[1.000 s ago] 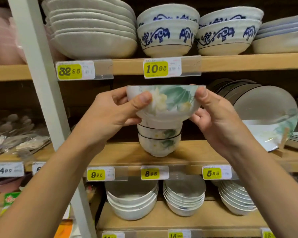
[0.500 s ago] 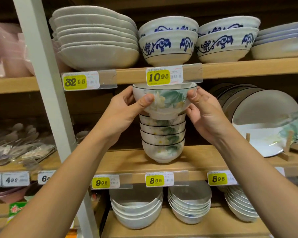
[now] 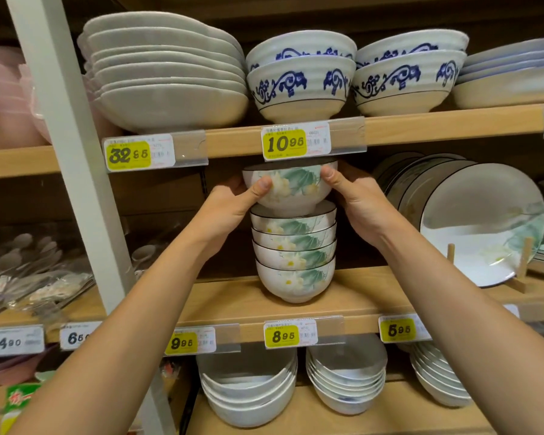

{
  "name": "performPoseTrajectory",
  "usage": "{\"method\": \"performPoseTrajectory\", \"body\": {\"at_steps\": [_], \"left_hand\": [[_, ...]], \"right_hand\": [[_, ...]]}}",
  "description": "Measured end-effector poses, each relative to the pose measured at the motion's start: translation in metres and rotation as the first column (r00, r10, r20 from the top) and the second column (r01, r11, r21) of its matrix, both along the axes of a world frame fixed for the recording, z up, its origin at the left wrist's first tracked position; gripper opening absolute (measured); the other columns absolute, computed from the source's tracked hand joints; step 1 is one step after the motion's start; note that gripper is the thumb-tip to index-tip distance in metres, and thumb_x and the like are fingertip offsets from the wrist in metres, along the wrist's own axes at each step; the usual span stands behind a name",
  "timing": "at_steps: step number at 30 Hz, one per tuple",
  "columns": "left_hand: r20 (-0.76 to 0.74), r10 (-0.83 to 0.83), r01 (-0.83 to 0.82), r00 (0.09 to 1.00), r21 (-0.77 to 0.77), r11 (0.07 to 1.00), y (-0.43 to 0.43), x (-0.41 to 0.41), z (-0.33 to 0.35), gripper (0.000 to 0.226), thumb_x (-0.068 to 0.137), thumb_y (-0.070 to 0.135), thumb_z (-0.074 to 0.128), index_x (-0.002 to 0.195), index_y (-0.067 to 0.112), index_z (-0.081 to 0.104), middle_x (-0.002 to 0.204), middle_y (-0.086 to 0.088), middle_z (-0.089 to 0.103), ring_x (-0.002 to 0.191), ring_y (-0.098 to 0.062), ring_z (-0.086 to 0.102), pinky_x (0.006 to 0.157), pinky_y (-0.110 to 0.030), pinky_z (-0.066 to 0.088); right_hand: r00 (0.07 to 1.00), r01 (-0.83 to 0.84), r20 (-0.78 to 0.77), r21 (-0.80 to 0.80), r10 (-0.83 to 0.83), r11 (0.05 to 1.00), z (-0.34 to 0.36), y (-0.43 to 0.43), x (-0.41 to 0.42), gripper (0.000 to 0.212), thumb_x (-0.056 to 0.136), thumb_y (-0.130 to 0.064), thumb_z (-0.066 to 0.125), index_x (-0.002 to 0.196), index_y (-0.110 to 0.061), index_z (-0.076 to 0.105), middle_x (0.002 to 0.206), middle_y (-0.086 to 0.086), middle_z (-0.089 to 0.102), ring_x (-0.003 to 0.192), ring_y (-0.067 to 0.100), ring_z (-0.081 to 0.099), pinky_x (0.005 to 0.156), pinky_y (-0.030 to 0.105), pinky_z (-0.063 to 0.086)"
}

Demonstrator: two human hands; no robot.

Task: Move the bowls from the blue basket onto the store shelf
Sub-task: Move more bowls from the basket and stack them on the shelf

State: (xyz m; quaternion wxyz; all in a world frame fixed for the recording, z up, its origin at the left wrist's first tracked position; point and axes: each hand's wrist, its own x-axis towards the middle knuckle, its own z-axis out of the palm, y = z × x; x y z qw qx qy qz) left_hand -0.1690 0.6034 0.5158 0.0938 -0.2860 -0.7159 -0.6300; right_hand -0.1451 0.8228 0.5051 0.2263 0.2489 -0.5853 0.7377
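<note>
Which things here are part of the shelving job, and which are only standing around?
Job: floral bowl gripped by left hand and right hand; matching stack under it; wooden shelf.
Not job: blue-patterned bowls; displayed plate; white bowls below; price tags.

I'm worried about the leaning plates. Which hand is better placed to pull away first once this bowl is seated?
Probably the left hand: open space lies beside it, while the right hand on the bowl sits near the plates.
</note>
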Motion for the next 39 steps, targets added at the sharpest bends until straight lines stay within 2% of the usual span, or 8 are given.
{"method": "performPoseTrajectory", "body": {"at_steps": [3, 8, 18, 22, 25, 30, 34, 39], "left_hand": [[0.077, 0.047, -0.043, 0.996, -0.047, 0.998, 0.001, -0.01, -0.007, 0.076, 0.049, 0.074, 0.078, 0.089, 0.009, 0.074, 0.1, -0.001, 0.076, 0.105, -0.013, 0.068, 0.103, -0.032, 0.043], [0.085, -0.091, 0.093, 0.992, -0.028, 0.995, 0.003, -0.018, -0.025, 0.062, 0.07, 0.052, 0.078, 0.119, 0.015, 0.067, 0.116, 0.001, 0.072, 0.113, -0.014, 0.065, 0.108, -0.038, 0.042], [0.052, -0.157, 0.157, 0.986, -0.003, 0.988, 0.004, -0.023, -0.037, 0.058, 0.076, 0.047, 0.071, 0.125, 0.018, 0.061, 0.116, 0.002, 0.072, 0.109, -0.013, 0.067, 0.091, -0.028, 0.053], [0.058, -0.097, 0.095, 0.994, 0.03, 0.995, 0.008, -0.023, -0.043, 0.07, 0.067, 0.061, 0.072, 0.124, 0.023, 0.059, 0.114, 0.005, 0.072, 0.108, -0.011, 0.067, 0.094, -0.032, 0.051], [0.083, -0.039, 0.029, 0.996, 0.121, 0.992, 0.018, -0.013, -0.058, 0.082, 0.061, 0.073, 0.07, 0.123, 0.022, 0.055, 0.109, 0.01, 0.073, 0.1, -0.004, 0.069, 0.084, -0.026, 0.056], [0.134, 0.09, -0.125, 0.987, 0.279, 0.952, 0.05, 0.016, -0.112, 0.123, 0.052, 0.079, 0.07, 0.152, 0.036, 0.011, 0.13, 0.027, 0.05, 0.114, 0.014, 0.054, 0.088, -0.014, 0.049], [0.08, 0.165, -0.181, 0.983, 0.276, 0.944, 0.063, 0.015, -0.119, 0.123, 0.052, 0.079, 0.07, 0.151, 0.04, 0.009, 0.152, 0.009, 0.034, 0.136, -0.007, 0.039, 0.113, -0.038, 0.037], [0.064, 0.165, -0.175, 0.984, 0.207, 0.963, 0.061, 0.001, -0.116, 0.116, 0.055, 0.069, 0.073, 0.149, 0.031, 0.018, 0.148, 0.002, 0.042, 0.134, -0.015, 0.044, 0.111, -0.044, 0.039]], "right_hand": [[0.996, 0.036, 0.085, 0.026, -0.038, 0.999, -0.012, 0.007, -0.01, 0.048, 0.065, -0.042, 0.084, 0.103, -0.015, 0.074, 0.111, 0.003, 0.074, 0.107, 0.016, 0.068, 0.087, 0.024, 0.051], [0.985, 0.021, 0.166, 0.1, -0.038, 0.995, -0.032, 0.013, -0.019, 0.052, 0.069, -0.045, 0.083, 0.111, -0.017, 0.071, 0.113, 0.005, 0.073, 0.106, 0.019, 0.069, 0.082, 0.026, 0.055], [0.985, 0.016, 0.167, 0.146, -0.041, 0.989, -0.041, 0.011, -0.016, 0.069, 0.069, -0.049, 0.08, 0.124, -0.012, 0.062, 0.117, 0.006, 0.071, 0.111, 0.022, 0.066, 0.095, 0.038, 0.053], [0.984, 0.038, 0.169, 0.114, -0.057, 0.993, -0.041, 0.003, -0.013, 0.064, 0.079, -0.045, 0.069, 0.13, -0.009, 0.057, 0.119, 0.008, 0.07, 0.113, 0.022, 0.066, 0.096, 0.037, 0.051], [0.97, 0.032, 0.237, 0.078, -0.05, 0.996, -0.054, -0.008, -0.012, 0.064, 0.089, -0.063, 0.044, 0.131, -0.018, 0.06, 0.123, 0.003, 0.069, 0.116, 0.017, 0.064, 0.102, 0.039, 0.046], [0.892, 0.302, 0.371, -0.069, -0.257, 0.951, -0.097, -0.034, -0.016, 0.076, 0.08, -0.075, 0.033, 0.134, -0.027, 0.058, 0.13, -0.003, 0.064, 0.121, 0.015, 0.059, 0.11, 0.043, 0.04], [0.813, 0.484, 0.399, -0.057, -0.424, 0.873, -0.106, -0.046, -0.023, 0.087, 0.072, -0.083, 0.028, 0.134, -0.029, 0.057, 0.133, -0.006, 0.061, 0.125, 0.014, 0.054, 0.111, 0.043, 0.038], [0.775, 0.537, 0.406, -0.018, -0.485, 0.843, -0.105, -0.048, -0.03, 0.09, 0.071, -0.084, 0.021, 0.135, -0.032, 0.054, 0.134, -0.007, 0.06, 0.126, 0.015, 0.052, 0.111, 0.044, 0.037]]}}
